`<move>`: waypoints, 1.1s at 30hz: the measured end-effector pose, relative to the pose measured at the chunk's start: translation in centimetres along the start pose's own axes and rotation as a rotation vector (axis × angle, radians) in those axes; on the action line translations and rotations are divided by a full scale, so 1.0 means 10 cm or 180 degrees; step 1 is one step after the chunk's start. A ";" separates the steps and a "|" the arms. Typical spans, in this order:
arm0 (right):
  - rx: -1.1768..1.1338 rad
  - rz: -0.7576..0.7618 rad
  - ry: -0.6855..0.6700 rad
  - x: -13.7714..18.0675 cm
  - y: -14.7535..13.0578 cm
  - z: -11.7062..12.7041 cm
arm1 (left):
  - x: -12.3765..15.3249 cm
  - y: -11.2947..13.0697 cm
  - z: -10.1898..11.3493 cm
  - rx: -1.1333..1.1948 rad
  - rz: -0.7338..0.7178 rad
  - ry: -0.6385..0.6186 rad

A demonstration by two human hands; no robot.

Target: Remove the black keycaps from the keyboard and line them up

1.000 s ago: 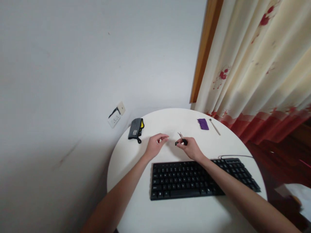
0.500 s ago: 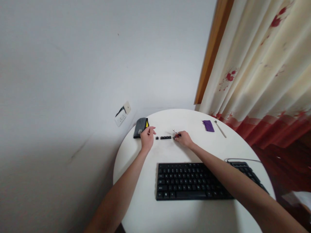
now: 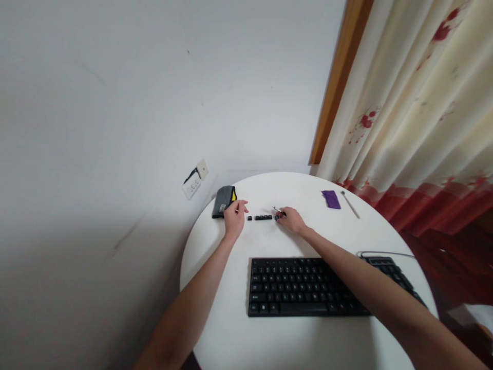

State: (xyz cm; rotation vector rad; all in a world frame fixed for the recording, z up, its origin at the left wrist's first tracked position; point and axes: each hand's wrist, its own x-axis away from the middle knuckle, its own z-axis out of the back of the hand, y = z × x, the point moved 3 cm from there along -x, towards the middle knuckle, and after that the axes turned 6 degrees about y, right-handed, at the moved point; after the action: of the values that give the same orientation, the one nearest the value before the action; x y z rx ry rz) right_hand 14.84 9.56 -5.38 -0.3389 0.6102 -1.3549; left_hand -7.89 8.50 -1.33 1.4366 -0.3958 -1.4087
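A short row of small black keycaps lies on the round white table, beyond a black keyboard. My right hand rests at the row's right end, fingers closed round a thin metal wire tool and touching the last keycap. My left hand sits at the left end of the row with its fingers curled loosely, thumb and forefinger close together; whether it holds anything is hidden. It lies just beside a grey and yellow pouch.
A purple cloth and a thin stick-like tool lie at the table's far right. The keyboard cable loops off to the right. A wall socket is on the white wall at the left, and a cream and red curtain hangs on the right.
Both hands have moved away from the keyboard toward the far side of the table. A row of keycaps now shows between them. In the last half second almost nothing shifted.
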 end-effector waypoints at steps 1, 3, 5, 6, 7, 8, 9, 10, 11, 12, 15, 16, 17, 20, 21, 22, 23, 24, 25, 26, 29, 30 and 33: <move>0.0027 0.0007 -0.0011 0.00 0.00 0.00 | 0.00 0.00 0.00 -0.0016 0.0011 -0.0016; 0.0081 0.0004 -0.0038 -0.02 -0.01 0.00 | 0.00 -0.01 0.00 -0.0033 0.0014 -0.0032; 0.0139 -0.0008 -0.0061 -0.03 -0.01 0.00 | 0.00 -0.01 0.00 -0.0037 0.0006 -0.0027; 0.0168 -0.0013 -0.0069 -0.04 -0.01 0.00 | 0.00 0.00 0.00 -0.0041 0.0003 -0.0027; 0.0195 -0.0015 -0.0074 -0.05 -0.01 0.00 | 0.00 0.00 0.00 -0.0046 0.0006 -0.0029; 0.0219 -0.0017 -0.0081 -0.05 -0.01 0.00 | 0.00 0.00 0.00 -0.0049 0.0015 -0.0031; 0.0239 -0.0017 -0.0092 -0.06 -0.01 0.00 | 0.00 0.00 0.00 -0.0051 0.0022 -0.0037; 0.0254 -0.0015 -0.0105 -0.06 0.00 -0.01 | 0.00 0.00 0.00 -0.0048 0.0024 -0.0043; 0.0265 -0.0009 -0.0120 -0.06 0.00 -0.01 | 0.00 0.00 0.00 -0.0037 0.0024 -0.0047; 0.0273 -0.0001 -0.0135 -0.07 0.01 -0.01 | 0.00 0.00 0.00 -0.0023 0.0025 -0.0052; 0.0286 0.0032 -0.0177 -0.09 0.02 -0.02 | 0.00 -0.01 0.00 0.0003 0.0035 -0.0051; 0.0287 0.0044 -0.0191 -0.09 0.03 -0.02 | 0.00 -0.01 0.00 0.0007 0.0035 -0.0046; 0.0289 0.0055 -0.0205 -0.10 0.03 -0.02 | 0.00 -0.01 0.00 0.0007 0.0028 -0.0043; 0.0290 0.0081 -0.0228 -0.11 0.03 -0.02 | 0.00 -0.01 -0.01 -0.0001 -0.0006 -0.0053; 0.0291 0.0084 -0.0229 -0.11 0.03 -0.03 | 0.00 -0.01 -0.01 -0.0009 -0.0004 -0.0059; 0.0291 0.0085 -0.0229 -0.11 0.03 -0.03 | 0.00 -0.01 -0.01 -0.0017 0.0006 -0.0069; 0.0291 0.0085 -0.0226 -0.11 0.03 -0.03 | 0.00 -0.01 -0.02 -0.0023 0.0021 -0.0078; 0.0292 0.0083 -0.0220 -0.11 0.03 -0.03 | 0.00 -0.01 -0.02 -0.0026 0.0035 -0.0083; 0.0293 0.0082 -0.0213 -0.11 0.03 -0.03 | 0.00 -0.02 -0.02 -0.0026 0.0043 -0.0088; 0.0293 0.0081 -0.0203 -0.11 0.03 -0.03 | 0.00 -0.02 -0.02 -0.0026 0.0047 -0.0090; 0.0289 0.0080 -0.0180 -0.11 0.03 -0.04 | 0.00 -0.03 -0.02 -0.0030 0.0041 -0.0090; 0.0284 0.0081 -0.0176 -0.11 0.03 -0.04 | 0.00 -0.04 -0.02 -0.0023 0.0035 -0.0093; 0.0266 0.0092 -0.0180 -0.10 0.03 -0.04 | 0.00 -0.05 -0.02 0.0010 0.0000 -0.0103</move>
State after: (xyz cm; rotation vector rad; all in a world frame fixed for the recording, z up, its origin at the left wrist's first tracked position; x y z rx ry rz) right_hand 14.79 10.67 -5.63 -0.2987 0.5083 -1.3348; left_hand -7.88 8.76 -1.77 1.4179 -0.4185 -1.4335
